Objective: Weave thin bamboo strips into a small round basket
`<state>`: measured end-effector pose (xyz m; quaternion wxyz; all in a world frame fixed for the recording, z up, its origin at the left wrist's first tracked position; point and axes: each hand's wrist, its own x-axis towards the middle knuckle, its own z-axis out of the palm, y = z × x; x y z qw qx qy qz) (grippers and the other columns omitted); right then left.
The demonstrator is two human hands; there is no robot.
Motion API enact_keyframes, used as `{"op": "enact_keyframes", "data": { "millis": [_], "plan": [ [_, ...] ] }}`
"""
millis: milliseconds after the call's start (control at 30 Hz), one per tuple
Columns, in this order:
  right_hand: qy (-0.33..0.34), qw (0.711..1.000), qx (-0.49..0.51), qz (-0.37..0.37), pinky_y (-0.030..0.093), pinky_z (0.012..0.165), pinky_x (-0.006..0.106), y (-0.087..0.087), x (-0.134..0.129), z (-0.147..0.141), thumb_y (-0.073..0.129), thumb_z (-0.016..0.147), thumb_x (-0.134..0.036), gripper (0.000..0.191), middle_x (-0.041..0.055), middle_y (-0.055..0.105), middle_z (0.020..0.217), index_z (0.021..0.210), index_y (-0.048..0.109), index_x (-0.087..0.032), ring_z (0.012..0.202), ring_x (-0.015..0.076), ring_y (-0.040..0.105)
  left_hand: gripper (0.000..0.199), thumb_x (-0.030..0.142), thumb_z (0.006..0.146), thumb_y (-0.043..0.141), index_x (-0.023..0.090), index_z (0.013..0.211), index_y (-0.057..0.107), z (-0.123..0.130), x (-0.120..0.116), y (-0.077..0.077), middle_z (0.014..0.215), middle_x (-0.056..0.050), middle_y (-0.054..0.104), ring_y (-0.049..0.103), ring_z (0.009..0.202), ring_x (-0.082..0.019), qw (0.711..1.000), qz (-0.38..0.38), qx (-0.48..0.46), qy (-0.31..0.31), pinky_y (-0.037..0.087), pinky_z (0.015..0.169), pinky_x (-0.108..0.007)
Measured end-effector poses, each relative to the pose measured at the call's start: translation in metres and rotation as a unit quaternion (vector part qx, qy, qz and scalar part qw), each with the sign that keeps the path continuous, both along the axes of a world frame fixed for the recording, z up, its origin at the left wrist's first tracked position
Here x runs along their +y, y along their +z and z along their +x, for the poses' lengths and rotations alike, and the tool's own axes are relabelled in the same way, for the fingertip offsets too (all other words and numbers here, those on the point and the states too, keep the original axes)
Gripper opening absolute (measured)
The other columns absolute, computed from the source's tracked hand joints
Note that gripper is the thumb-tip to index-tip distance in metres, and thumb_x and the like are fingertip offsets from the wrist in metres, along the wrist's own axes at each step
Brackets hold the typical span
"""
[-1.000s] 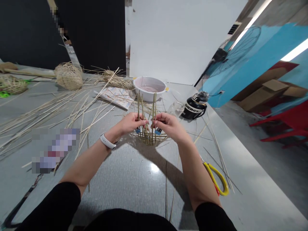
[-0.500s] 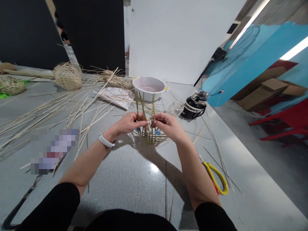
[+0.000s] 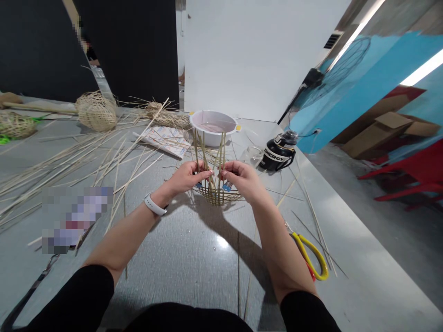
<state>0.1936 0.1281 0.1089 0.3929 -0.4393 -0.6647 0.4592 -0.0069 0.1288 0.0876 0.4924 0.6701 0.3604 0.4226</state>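
Observation:
A small woven basket of greenish strips stands in the middle of the table, with several uprights rising from it. At its left side my left hand has its fingers closed round upright strips, thumb pointing inward. My right hand pinches upright strips at the right side. The two thumbs are a short way apart. Blue clips sit on the rim near both hands. Parts of the strips are hidden behind my fingers.
Behind the basket are a white basin, a glass jar and a black bottle. Yellow-handled scissors lie by my right forearm. Loose strips, a paper packet and a woven ball lie to the left.
The upright strips have shifted slightly, and the ones at the right now lean a little more to the right. Both hands keep nearly the same place and hold.

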Motion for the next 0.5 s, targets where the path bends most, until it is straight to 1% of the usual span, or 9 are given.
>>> {"op": "enact_keyframes", "data": {
  "millis": [100, 200, 300, 400, 467, 500],
  "plan": [
    [-0.004, 1.0, -0.013, 0.018, 0.046, 0.068, 0.032, -0.001, -0.001, -0.001, 0.065, 0.077, -0.034, 0.021, 0.0037, 0.066, 0.082, 0.089, 0.063, -0.018, 0.073, 0.0152, 0.058, 0.018, 0.032, 0.084, 0.065, 0.013, 0.083, 0.065, 0.001, -0.001, -0.002, 0.077, -0.004, 0.069, 0.062, 0.074, -0.013, 0.999, -0.045, -0.012, 0.008, 0.048, 0.077, -0.028],
    [0.007, 0.998, -0.035, 0.047, 0.044, 0.065, 0.031, 0.0, -0.004, -0.003, 0.064, 0.079, -0.037, 0.022, 0.0037, 0.065, 0.08, 0.09, 0.064, -0.018, 0.071, 0.0152, 0.056, 0.016, 0.028, 0.084, 0.064, 0.012, 0.079, 0.066, 0.0, -0.001, -0.002, 0.077, -0.004, 0.07, 0.062, 0.074, -0.012, 0.996, -0.09, -0.018, -0.002, 0.047, 0.077, -0.028],
    [-0.003, 0.999, -0.026, 0.04, 0.044, 0.064, 0.031, -0.001, -0.003, -0.004, 0.064, 0.077, -0.037, 0.022, 0.0031, 0.064, 0.077, 0.088, 0.062, -0.018, 0.07, 0.0155, 0.056, 0.013, 0.024, 0.084, 0.064, 0.013, 0.078, 0.065, 0.001, -0.003, 0.0, 0.075, -0.003, 0.069, 0.061, 0.072, -0.012, 0.995, -0.099, -0.019, 0.007, 0.046, 0.076, -0.027],
    [-0.029, 0.999, -0.024, 0.015, 0.043, 0.062, 0.031, -0.003, 0.001, -0.003, 0.065, 0.074, -0.036, 0.021, 0.0026, 0.064, 0.074, 0.085, 0.061, -0.019, 0.068, 0.0158, 0.056, 0.014, 0.026, 0.084, 0.064, 0.014, 0.076, 0.063, 0.006, -0.007, 0.002, 0.07, -0.001, 0.065, 0.058, 0.066, -0.012, 0.996, -0.073, 0.002, 0.055, 0.045, 0.07, -0.027],
    [-0.042, 0.999, -0.03, -0.001, 0.042, 0.06, 0.03, -0.004, 0.003, 0.0, 0.066, 0.073, -0.035, 0.021, 0.0024, 0.063, 0.073, 0.084, 0.061, -0.018, 0.065, 0.0157, 0.056, 0.018, 0.03, 0.086, 0.064, 0.015, 0.076, 0.063, 0.009, -0.011, 0.002, 0.069, 0.0, 0.063, 0.056, 0.066, -0.012, 0.996, -0.026, 0.025, 0.082, 0.044, 0.068, -0.027],
    [-0.044, 0.999, -0.03, -0.008, 0.043, 0.061, 0.031, -0.004, 0.004, 0.001, 0.066, 0.072, -0.035, 0.021, 0.0023, 0.063, 0.072, 0.085, 0.062, -0.018, 0.065, 0.0157, 0.056, 0.019, 0.032, 0.086, 0.063, 0.015, 0.078, 0.063, 0.01, -0.013, 0.002, 0.071, 0.0, 0.063, 0.057, 0.069, -0.012, 0.996, 0.004, 0.03, 0.084, 0.045, 0.07, -0.027]
  ]
}}
